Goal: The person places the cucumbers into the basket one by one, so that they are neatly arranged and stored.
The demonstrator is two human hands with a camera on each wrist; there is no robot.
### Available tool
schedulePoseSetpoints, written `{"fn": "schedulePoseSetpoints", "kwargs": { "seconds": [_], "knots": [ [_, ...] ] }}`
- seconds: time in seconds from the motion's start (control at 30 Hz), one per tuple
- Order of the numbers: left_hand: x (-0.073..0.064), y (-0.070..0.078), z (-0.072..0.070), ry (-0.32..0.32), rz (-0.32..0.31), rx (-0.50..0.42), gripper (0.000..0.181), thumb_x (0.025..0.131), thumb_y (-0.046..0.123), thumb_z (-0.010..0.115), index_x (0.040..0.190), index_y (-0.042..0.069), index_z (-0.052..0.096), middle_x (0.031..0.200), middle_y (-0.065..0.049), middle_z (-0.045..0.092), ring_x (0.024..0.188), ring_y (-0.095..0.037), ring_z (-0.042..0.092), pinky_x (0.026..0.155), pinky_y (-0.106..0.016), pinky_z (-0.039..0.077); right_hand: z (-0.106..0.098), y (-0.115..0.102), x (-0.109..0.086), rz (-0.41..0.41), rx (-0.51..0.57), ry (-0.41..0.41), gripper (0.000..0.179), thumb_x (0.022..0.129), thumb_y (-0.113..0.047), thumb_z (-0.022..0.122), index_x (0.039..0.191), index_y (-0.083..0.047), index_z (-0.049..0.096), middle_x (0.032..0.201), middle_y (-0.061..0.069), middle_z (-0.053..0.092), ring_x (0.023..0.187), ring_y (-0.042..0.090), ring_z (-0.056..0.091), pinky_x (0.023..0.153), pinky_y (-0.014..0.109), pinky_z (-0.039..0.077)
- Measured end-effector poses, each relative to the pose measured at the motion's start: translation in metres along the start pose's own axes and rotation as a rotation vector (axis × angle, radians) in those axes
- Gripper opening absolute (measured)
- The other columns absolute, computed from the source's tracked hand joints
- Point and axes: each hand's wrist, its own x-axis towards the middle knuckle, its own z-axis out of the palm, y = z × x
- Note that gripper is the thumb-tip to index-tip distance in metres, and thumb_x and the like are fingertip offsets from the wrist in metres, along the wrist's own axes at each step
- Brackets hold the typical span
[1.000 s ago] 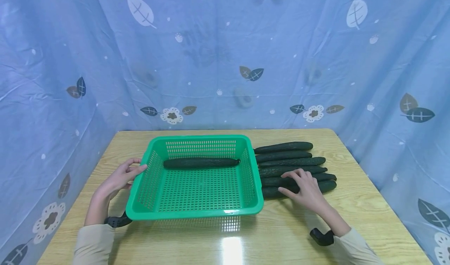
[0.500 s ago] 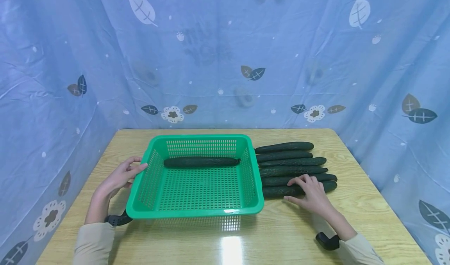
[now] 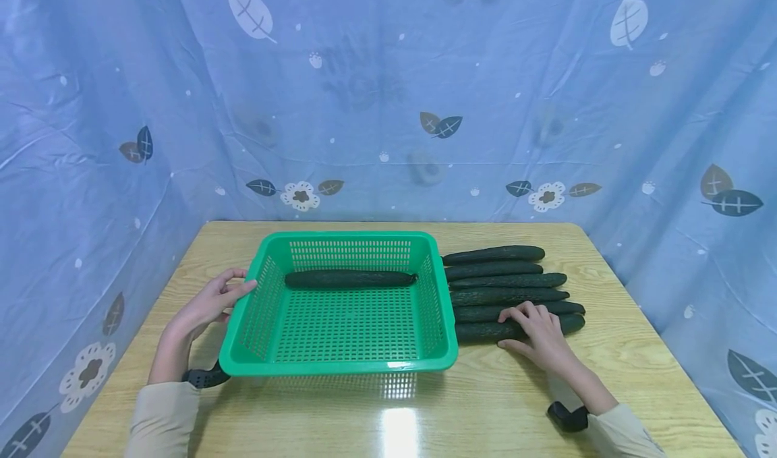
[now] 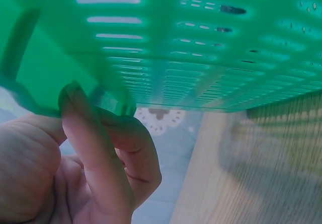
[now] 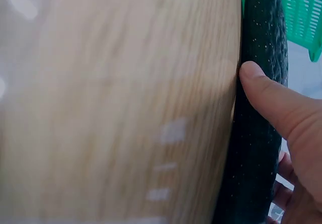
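A green perforated plastic basket (image 3: 340, 367) is tilted toward me, with one long dark-green cucumber (image 3: 351, 279) lying across its far part. My left hand (image 3: 203, 305) grips the basket's left rim; the left wrist view shows curled fingers (image 4: 98, 153) under the rim. On the right, my right hand (image 3: 541, 338) holds the nearest cucumber (image 3: 482, 332) of a row. Its thumb (image 5: 274, 100) presses the near side in the right wrist view, and the other fingers reach over the far side, partly hidden. That cucumber lies along the wooden tabletop.
Several more cucumbers (image 3: 512, 280) lie side by side behind the held one, their left ends close to the basket. The wooden table (image 3: 485, 417) has a blue patterned curtain (image 3: 388, 107) behind it and along both sides.
My right hand has shifted slightly right and its thumb and fingers have come together around the nearest cucumber. My left hand stays on the basket rim.
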Motion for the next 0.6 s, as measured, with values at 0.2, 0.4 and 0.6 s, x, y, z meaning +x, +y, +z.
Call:
{"fn": "schedulePoseSetpoints", "kwargs": {
  "seconds": [0.2,0.4,0.6],
  "knots": [
    [-0.0011,0.0024,-0.0003,0.000,0.004,0.000,0.066,0.095,0.046,0.047,0.138,0.004,0.022,0.094,-0.008,0.048,0.059,-0.011,0.042,0.054,-0.032,0.044,-0.0006,0.0012,-0.0028,-0.049,-0.042,0.016,0.034,0.074,-0.029,0.077,0.104,-0.023,0.061,0.100,0.001,0.051,0.090,0.025,0.044,0.076,0.049,0.033],
    [-0.0012,0.0037,-0.0010,-0.017,0.014,-0.032,0.065,0.095,0.045,0.047,0.138,0.002,0.022,0.094,-0.007,0.057,0.065,-0.014,0.057,0.060,-0.036,0.052,-0.0043,-0.0001,-0.0033,-0.087,-0.088,0.015,0.032,0.078,-0.029,0.073,0.108,-0.022,0.062,0.102,0.002,0.052,0.089,0.023,0.045,0.073,0.045,0.035],
    [0.0001,0.0023,-0.0002,-0.014,-0.001,-0.018,0.065,0.095,0.046,0.047,0.138,0.004,0.023,0.090,-0.006,0.053,0.059,-0.011,0.050,0.057,-0.034,0.049,-0.0096,-0.0005,-0.0023,-0.118,-0.087,0.007,0.031,0.081,-0.027,0.070,0.110,-0.020,0.062,0.101,0.002,0.051,0.085,0.018,0.042,0.069,0.036,0.031]
  ]
}}
